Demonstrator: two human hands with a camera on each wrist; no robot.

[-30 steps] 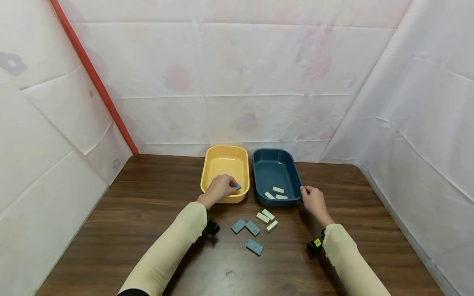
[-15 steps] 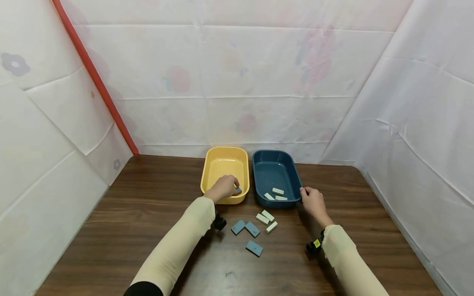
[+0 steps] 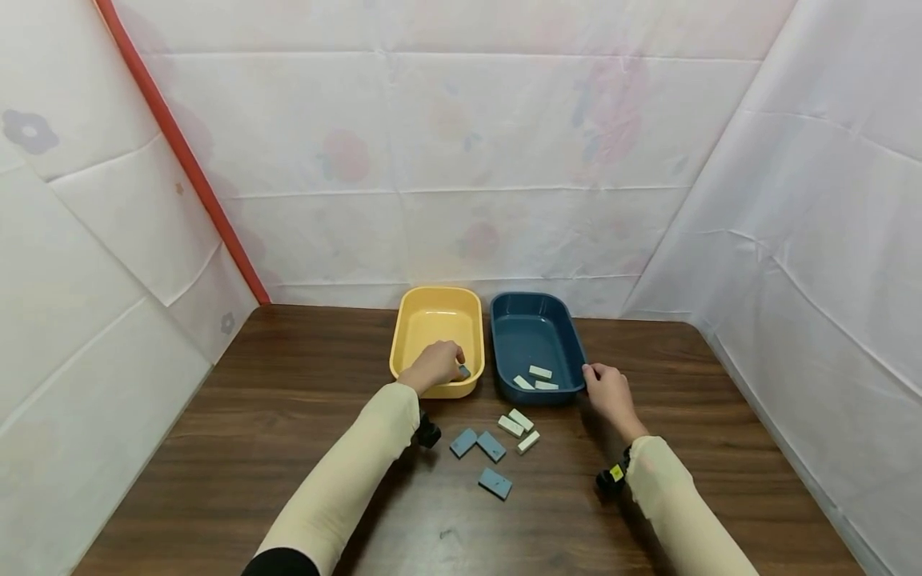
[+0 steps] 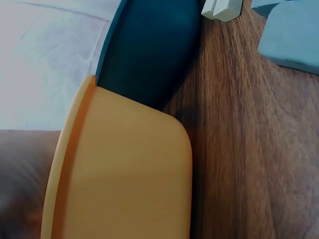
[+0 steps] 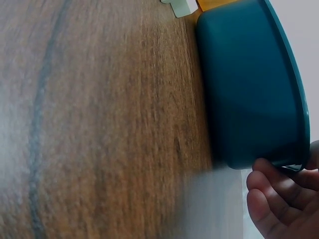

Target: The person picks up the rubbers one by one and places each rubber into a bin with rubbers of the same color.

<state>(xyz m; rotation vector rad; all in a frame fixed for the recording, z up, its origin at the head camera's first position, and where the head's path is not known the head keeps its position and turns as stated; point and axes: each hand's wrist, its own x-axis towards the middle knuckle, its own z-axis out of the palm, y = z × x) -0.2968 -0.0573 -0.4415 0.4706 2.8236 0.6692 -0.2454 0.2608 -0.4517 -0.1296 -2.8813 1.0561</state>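
In the head view my left hand (image 3: 434, 364) reaches down inside the yellow tray (image 3: 441, 297), its fingertips at a small blue-grey rectangular block (image 3: 464, 371) low in the tray. The fingers partly hide that block. My right hand (image 3: 611, 396) pinches the near right corner rim of the dark blue tray (image 3: 533, 302). In the right wrist view, fingers (image 5: 271, 184) curl under this rim. Three off-white blocks (image 3: 540, 373) lie in the dark blue tray. The left wrist view shows the yellow tray's outer wall (image 4: 129, 169); the left fingertips are out of sight there.
On the wooden table (image 3: 324, 360), in front of the trays, lie three blue-grey blocks (image 3: 495, 483) and three off-white blocks (image 3: 529, 442). The two trays stand side by side before a white patterned cloth backdrop (image 3: 446, 160).
The left hand has moved slightly right and lower into the yellow tray with the blue-grey block, then stayed nearly still. The right hand keeps its place on the blue tray's rim.
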